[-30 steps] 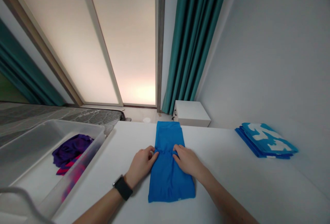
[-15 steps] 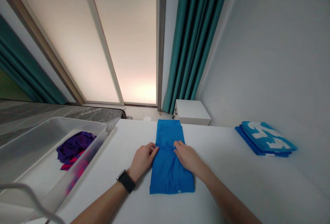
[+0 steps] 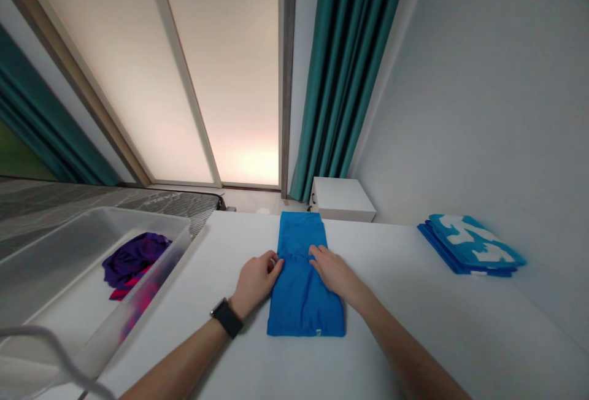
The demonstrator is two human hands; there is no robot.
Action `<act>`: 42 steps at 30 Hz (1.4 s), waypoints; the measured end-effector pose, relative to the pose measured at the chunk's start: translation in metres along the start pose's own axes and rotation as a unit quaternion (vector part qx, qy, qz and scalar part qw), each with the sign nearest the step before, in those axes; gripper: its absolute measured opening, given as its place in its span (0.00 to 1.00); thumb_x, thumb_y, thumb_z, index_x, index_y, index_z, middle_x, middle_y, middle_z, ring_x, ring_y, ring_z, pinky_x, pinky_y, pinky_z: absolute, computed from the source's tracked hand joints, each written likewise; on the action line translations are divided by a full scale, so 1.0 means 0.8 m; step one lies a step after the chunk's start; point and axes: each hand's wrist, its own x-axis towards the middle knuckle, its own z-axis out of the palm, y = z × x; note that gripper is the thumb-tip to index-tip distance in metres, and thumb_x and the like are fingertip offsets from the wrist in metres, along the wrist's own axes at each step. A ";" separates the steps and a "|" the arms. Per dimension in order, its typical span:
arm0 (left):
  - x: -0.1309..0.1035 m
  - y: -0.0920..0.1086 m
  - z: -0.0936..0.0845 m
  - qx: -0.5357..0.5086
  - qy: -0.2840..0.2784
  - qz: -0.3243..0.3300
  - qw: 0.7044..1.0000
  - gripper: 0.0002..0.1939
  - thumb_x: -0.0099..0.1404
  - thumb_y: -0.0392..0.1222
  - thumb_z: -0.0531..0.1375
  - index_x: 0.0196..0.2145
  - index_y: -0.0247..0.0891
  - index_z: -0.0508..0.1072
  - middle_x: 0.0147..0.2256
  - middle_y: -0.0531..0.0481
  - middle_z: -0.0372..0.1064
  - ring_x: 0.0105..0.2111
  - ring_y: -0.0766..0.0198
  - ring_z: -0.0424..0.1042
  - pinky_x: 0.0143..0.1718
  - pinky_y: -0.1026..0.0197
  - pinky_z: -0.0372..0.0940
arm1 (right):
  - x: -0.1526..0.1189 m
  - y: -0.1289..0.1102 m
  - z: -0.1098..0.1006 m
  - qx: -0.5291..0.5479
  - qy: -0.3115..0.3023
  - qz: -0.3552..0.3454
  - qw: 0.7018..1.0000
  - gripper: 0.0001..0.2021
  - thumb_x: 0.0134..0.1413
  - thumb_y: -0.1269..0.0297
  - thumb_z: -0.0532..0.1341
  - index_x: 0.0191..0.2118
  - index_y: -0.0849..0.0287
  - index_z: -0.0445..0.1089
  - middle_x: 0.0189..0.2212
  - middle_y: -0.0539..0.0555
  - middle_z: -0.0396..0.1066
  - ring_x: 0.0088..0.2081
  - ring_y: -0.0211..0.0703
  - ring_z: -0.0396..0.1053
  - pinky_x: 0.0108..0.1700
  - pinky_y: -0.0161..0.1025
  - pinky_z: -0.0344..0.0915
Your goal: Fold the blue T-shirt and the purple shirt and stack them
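There are two hands, one left hand (image 3: pixel 255 282) and one right hand (image 3: pixel 335 272), with one black-strapped watch (image 3: pixel 229 319) between them, one blue cloth (image 3: pixel 306 302) and one white bench (image 3: pixel 239 363). One translucent bin (image 3: pixel 147 222) holds at least two fabrics: one purple fabric (image 3: pixel 133 259) and one pink-red fabric (image 3: pixel 125 291). One stack shows at least two layers, one light-blue-and-white piece (image 3: pixel 476 240) and darker blue (image 3: pixel 444 251), number unclear. Two green curtains (image 3: pixel 352 81), two glowing panels (image 3: pixel 225 69), one white cabinet (image 3: pixel 343 196) and one grey curved cord (image 3: pixel 23 330) complete the count.
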 end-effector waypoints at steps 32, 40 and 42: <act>-0.047 0.044 0.023 0.165 0.023 0.296 0.940 0.28 0.72 0.52 0.48 0.62 0.31 0.60 0.62 0.37 0.58 0.62 0.50 0.57 0.61 0.48 0.56 | -0.001 -0.011 0.011 -0.068 0.018 0.023 0.997 0.11 0.67 0.70 0.48 0.51 0.57 0.62 0.48 0.60 0.66 0.42 0.46 0.73 0.39 0.38 0.66; -0.051 0.038 0.046 0.206 0.006 0.275 0.939 0.33 0.72 0.56 0.44 0.63 0.26 0.58 0.64 0.33 0.54 0.64 0.46 0.53 0.62 0.46 0.53 | 0.000 -0.008 0.016 -0.046 0.030 0.023 0.998 0.11 0.66 0.69 0.49 0.50 0.56 0.62 0.48 0.59 0.67 0.41 0.46 0.73 0.39 0.39 0.66; -0.053 0.038 0.047 0.202 0.013 0.277 0.939 0.33 0.72 0.56 0.44 0.64 0.28 0.58 0.64 0.34 0.53 0.65 0.46 0.52 0.63 0.45 0.52 | 0.001 -0.002 0.018 -0.001 0.054 0.021 0.998 0.11 0.66 0.68 0.51 0.51 0.56 0.62 0.49 0.58 0.67 0.44 0.45 0.72 0.43 0.39 0.65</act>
